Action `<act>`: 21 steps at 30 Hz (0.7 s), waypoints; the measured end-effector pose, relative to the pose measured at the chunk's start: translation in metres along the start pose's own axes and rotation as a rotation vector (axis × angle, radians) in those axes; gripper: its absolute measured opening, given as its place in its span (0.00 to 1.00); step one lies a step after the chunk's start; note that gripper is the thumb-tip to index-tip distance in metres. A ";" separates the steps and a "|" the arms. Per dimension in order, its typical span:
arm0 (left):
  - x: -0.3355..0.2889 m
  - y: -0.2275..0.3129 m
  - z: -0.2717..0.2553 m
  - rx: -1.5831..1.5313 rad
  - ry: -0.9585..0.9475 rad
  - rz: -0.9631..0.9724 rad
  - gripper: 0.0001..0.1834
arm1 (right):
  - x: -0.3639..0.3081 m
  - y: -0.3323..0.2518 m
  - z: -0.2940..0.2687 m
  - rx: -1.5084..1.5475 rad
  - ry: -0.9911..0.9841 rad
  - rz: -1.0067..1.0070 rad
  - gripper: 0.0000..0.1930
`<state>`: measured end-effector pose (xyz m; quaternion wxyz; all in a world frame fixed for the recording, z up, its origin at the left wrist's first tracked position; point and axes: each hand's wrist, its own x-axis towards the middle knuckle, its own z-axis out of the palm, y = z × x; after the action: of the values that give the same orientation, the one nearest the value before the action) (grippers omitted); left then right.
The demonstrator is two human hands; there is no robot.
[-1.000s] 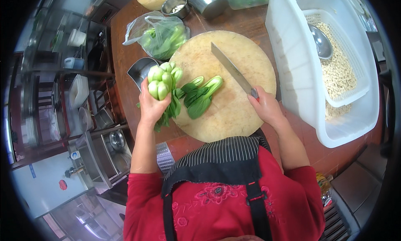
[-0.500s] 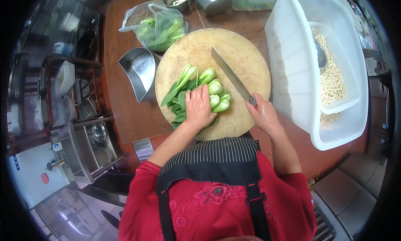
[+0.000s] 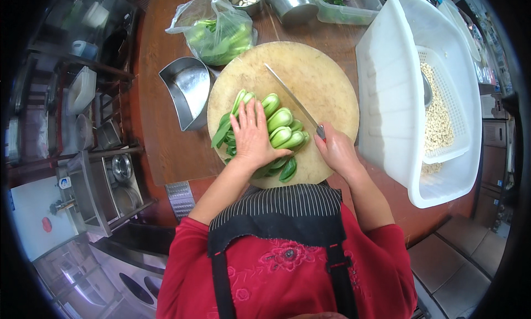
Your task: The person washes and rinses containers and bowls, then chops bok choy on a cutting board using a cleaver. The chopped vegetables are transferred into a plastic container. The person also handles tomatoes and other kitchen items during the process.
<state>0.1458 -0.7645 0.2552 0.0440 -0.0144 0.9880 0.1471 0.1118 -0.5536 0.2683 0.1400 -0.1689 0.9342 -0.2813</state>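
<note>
Several heads of bok choy (image 3: 281, 118) lie bunched on a round wooden chopping board (image 3: 315, 70), pale stem ends up and to the right, dark leaves toward the lower left. Over the leaves and stems rests my left hand (image 3: 253, 137), its fingers spread and its thumb out to the right. My right hand (image 3: 336, 148) is wrapped round the handle of a kitchen knife (image 3: 296, 97). The blade slants up and left above the board, just right of the bok choy and apart from it. Part of the bunch is hidden under my left hand.
A half-round metal tin (image 3: 188, 92) stands left of the board, with a plastic bag of greens (image 3: 218, 37) behind it. Steel pots (image 3: 291, 3) and a clear tub (image 3: 348, 12) are at the back. A tall white bin (image 3: 390, 103) with a basket of pale pieces (image 3: 440, 120) borders the right.
My left hand has opened its fingers wider over the bok choy, and the leaves beneath have shifted. The knife blade has swung left and stands more edge-on.
</note>
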 end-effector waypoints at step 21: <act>-0.011 -0.003 0.004 -0.211 0.168 0.310 0.33 | -0.015 0.019 -0.007 0.105 -0.062 0.122 0.14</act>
<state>0.1568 -0.7664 0.2511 -0.0636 0.1210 0.9578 0.2529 0.1185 -0.5296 0.2659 0.1945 -0.1129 0.9219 -0.3155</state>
